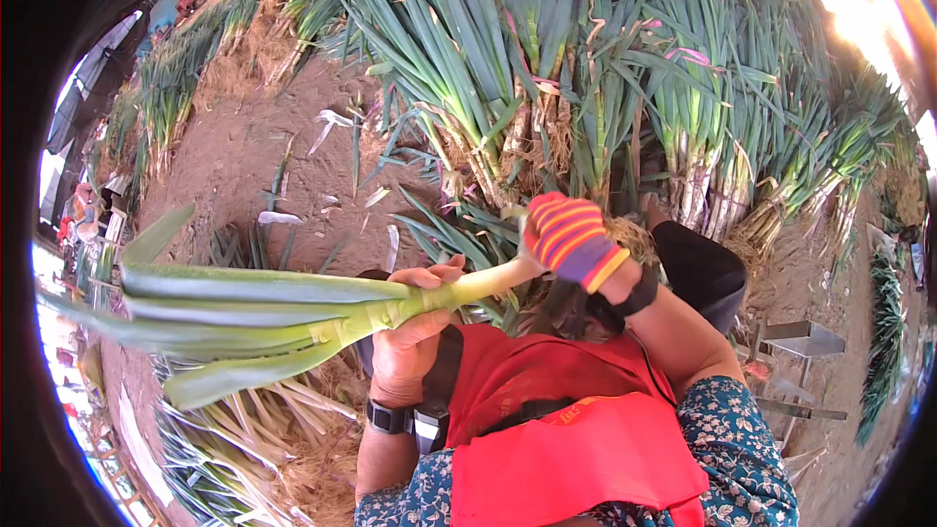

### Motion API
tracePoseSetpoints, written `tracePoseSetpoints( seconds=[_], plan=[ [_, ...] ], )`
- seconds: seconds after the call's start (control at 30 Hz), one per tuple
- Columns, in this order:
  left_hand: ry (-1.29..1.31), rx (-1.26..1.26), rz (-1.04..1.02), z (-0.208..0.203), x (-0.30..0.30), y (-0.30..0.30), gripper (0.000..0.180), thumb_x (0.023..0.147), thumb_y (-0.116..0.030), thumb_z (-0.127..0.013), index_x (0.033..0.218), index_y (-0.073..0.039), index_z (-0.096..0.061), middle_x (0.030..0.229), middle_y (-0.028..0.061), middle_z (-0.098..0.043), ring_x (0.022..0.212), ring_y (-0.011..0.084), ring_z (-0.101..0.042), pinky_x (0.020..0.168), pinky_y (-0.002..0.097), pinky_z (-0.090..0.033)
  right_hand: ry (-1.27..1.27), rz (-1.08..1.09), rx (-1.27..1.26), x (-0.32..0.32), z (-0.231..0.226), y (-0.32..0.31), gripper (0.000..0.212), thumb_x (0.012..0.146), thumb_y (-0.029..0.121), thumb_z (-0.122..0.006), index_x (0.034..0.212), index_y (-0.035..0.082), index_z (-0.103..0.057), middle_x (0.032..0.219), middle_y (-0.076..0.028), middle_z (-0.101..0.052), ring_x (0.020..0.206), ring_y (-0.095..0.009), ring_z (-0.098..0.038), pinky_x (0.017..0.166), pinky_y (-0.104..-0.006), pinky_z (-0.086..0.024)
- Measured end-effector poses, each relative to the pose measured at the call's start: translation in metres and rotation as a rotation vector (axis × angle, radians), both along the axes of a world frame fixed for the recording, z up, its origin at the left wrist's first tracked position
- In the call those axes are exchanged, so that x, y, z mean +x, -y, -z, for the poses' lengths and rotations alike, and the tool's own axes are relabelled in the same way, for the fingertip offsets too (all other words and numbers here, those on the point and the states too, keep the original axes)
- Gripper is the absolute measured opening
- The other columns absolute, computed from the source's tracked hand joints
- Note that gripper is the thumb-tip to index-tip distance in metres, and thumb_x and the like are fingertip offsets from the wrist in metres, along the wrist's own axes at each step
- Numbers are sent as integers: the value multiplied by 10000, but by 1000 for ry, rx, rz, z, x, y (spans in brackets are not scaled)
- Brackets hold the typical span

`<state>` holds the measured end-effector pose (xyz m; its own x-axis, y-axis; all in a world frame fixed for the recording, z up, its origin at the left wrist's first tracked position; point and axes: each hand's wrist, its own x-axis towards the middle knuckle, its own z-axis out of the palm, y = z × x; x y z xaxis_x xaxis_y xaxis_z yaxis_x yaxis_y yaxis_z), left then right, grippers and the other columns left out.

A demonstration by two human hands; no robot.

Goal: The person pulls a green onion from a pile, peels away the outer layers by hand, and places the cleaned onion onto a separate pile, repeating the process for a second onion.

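Note:
A large green onion lies across in front of my body, its broad green leaves fanned out to the left and its pale stem to the right. My left hand, bare, is closed around it where leaves meet stem. My right hand, in a striped orange, yellow and purple glove, is closed at the pale root end. The fingers cover that end, so the roots are hidden. A small pale strip shows beside the gloved fingers; whether it is peel I cannot tell.
Tied bundles of green onions stand in a long row ahead, reaching far right. Loose onions with roots lie at lower left. Leaf scraps litter the dirt ground. A metal stand is at right.

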<state>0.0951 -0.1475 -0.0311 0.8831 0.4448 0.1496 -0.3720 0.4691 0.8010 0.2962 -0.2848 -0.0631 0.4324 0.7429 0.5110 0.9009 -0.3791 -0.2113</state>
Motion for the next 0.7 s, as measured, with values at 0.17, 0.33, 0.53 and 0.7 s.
tracePoseSetpoints(
  seconds=[0.17,0.33,0.53,0.7],
  plan=[
    [41,72,-81,-7,-28,-25,371,626,17,-670,965,-67,-546,959,115,-606,1081,326,-526,1058,519,-292,193,477,-471,96,42,63,69,663,141,-591,653,95,-641,647,-123,-628,593,-294,-631,496,-398,-486],
    [14,95,-120,-28,-48,-56,391,626,24,-671,975,-69,-521,907,97,-590,1041,322,-535,1037,519,-320,-164,631,-512,161,85,181,500,743,215,-637,1192,26,-525,869,-189,-649,815,-349,-631,701,-401,-505],
    [98,115,2,-28,-18,-46,379,634,-2,-698,961,-73,-520,923,95,-602,1032,298,-534,1054,516,-272,-215,-439,-10,10,-12,36,800,743,481,-668,1332,13,-397,981,-181,-637,927,-349,-609,790,-419,-481],
    [-37,-66,-49,-37,7,-21,419,763,-211,-717,1120,-71,-549,1229,173,-527,1210,328,-461,953,556,-426,-198,-204,-9,-27,-7,24,491,645,218,-739,1066,49,-550,948,-116,-609,839,-310,-591,704,-406,-458]
  ],
)
